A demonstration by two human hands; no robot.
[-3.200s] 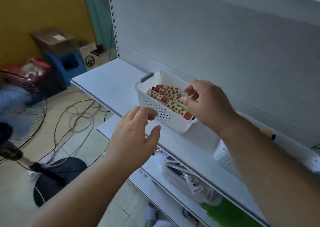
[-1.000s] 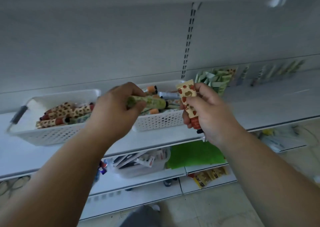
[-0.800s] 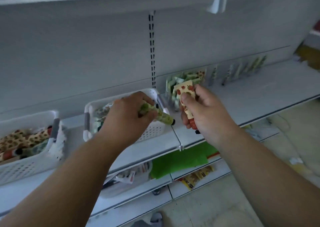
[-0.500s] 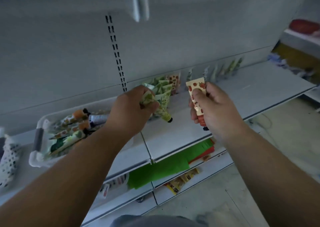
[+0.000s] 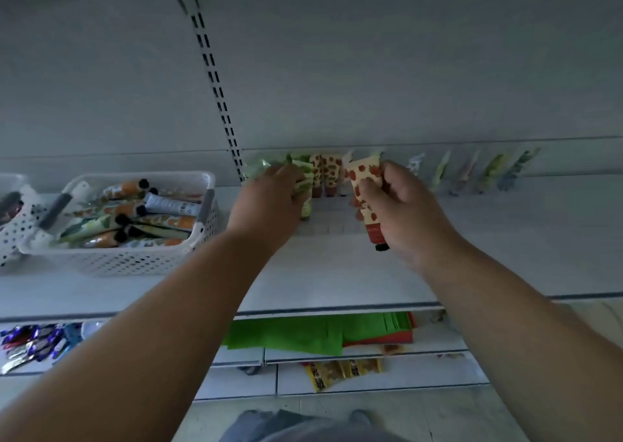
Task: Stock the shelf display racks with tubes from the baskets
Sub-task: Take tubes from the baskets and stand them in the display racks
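My left hand [image 5: 269,202] holds a green-patterned tube [image 5: 306,207] at the left end of the display rack [image 5: 332,227], among other green tubes standing there. My right hand [image 5: 401,212] grips a cream tube with red strawberries [image 5: 365,202], cap down, just in front of the rack. Two brown-spotted tubes [image 5: 325,173] stand upright in the rack between my hands. A white perforated basket [image 5: 135,259] on the shelf at left holds several mixed tubes.
More tubes [image 5: 482,173] stand spaced along the back of the shelf [image 5: 505,239] to the right. A second white basket [image 5: 13,229] is cut off at far left. Green and red paper sheets [image 5: 320,333] and packets [image 5: 344,371] lie on lower shelves.
My view swung right from the baskets to the rack. Both hands carried their tubes right; the left hand has now reached the green tubes in the rack.
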